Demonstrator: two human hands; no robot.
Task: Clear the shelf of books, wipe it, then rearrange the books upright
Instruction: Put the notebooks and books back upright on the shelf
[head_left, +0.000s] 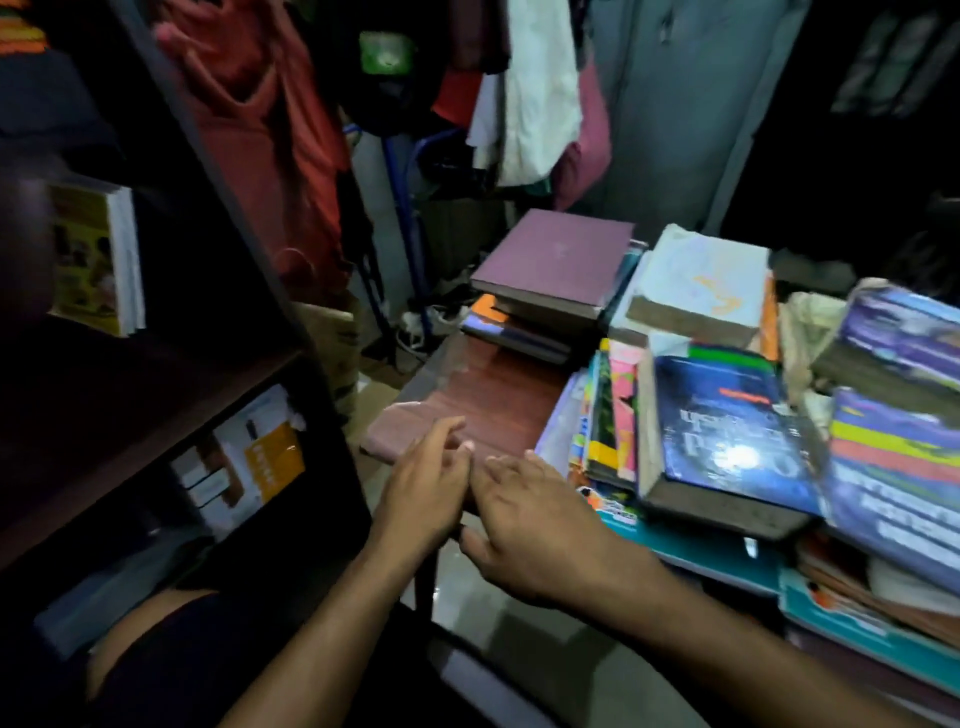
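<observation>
Hands reach side by side over the desk (498, 395) edge: left hand (423, 486) and right hand (540, 525), fingers loosely spread, holding nothing, near a folded pinkish cloth (400, 428). Stacked books (727, 447) crowd the desk beyond. On the shelf (130, 395), 1 yellow book (96, 260) stands upright.

Clothes hang at the back: a red shirt (249, 104), a white cloth (540, 93) and a pink one (592, 135). A green tag (387, 52) shows between them in the dark. A grey door (685, 104) stands to the right, and blue poles (405, 218) lean below the clothes.
</observation>
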